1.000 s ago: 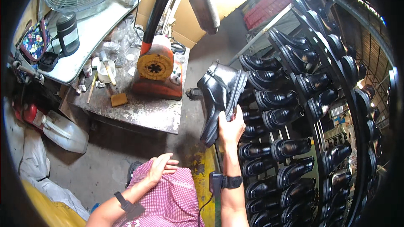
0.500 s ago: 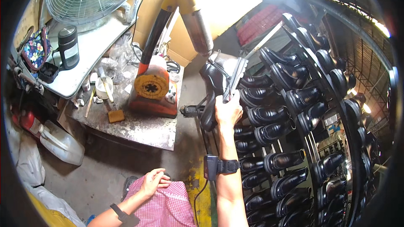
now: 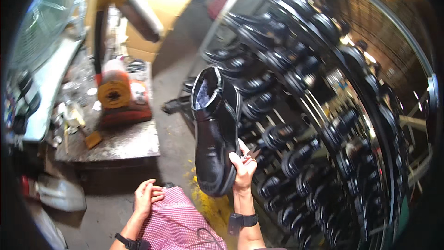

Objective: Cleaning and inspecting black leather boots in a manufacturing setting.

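My right hand (image 3: 243, 169) grips a black ankle boot (image 3: 210, 146) by the sole edge near its toe. The boot hangs in front of the rack, toe toward me, with its pale, fuzzy-lined opening at the far end. A small pointed metal piece (image 3: 254, 152) sticks out beside my fingers; its kind is unclear. My left hand (image 3: 145, 197) rests open on the red-and-white checked cloth (image 3: 178, 215) over my lap, fingers loosely stretched and holding nothing.
A tall rack (image 3: 370, 111) full of black boots stands at the right. At the left, a worn table (image 3: 138, 141) carries an orange-and-black machine (image 3: 122, 97) with a bent duct, plus a brown block (image 3: 93, 140). Beyond is a large fan (image 3: 48, 23); a white jug (image 3: 60, 193) lies on the floor.
My view has swung to the right. My right hand has drawn the boot back from the rack toward me and turned it, so its upper and opening show. My left hand stays on the cloth.
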`<state>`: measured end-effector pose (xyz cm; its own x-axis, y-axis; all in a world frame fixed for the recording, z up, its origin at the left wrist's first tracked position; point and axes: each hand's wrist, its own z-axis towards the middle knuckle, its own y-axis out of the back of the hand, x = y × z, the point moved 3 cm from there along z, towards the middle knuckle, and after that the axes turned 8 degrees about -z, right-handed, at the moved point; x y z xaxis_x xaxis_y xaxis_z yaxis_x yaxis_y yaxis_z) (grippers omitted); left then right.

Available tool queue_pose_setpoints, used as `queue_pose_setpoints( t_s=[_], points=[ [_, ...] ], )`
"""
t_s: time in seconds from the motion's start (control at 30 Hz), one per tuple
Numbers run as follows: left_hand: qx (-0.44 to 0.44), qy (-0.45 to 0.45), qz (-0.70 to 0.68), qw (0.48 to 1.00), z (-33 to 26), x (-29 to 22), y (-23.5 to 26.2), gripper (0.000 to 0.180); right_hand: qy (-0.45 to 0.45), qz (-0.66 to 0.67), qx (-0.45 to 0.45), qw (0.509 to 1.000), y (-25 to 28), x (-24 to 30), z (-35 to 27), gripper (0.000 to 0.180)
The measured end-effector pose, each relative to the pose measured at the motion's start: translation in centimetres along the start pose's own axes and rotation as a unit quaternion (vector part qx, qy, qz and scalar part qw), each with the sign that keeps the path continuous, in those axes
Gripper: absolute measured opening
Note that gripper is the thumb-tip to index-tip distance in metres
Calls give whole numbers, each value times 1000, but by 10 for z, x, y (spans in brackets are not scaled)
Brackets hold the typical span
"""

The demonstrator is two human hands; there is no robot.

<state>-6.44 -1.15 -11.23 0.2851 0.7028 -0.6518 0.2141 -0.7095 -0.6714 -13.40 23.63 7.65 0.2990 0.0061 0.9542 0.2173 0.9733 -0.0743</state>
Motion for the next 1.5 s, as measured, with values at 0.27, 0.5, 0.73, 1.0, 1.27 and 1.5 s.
queue_pose_setpoints(
  t_s=[0.27,0.5,0.73,1.0,1.27,1.5],
  points=[
    [11,2,24,1000,6,19,-10,26,48,158,-221,961,120,80,-24,38],
    [-3,-3,51,999,1,27,-17,24,94,25,-293,951,127,145,67,16],
    [7,-5,68,998,6,35,-11,22,38,-132,-364,921,174,190,156,22],
    [29,-16,82,996,5,31,-14,21,87,-805,-281,515,184,249,187,23],
    [39,-16,96,994,0,29,-10,22,330,-826,-70,451,81,210,129,38],
    [34,-24,105,994,-1,29,-7,22,234,-877,-72,414,141,203,141,50]
  ],
)
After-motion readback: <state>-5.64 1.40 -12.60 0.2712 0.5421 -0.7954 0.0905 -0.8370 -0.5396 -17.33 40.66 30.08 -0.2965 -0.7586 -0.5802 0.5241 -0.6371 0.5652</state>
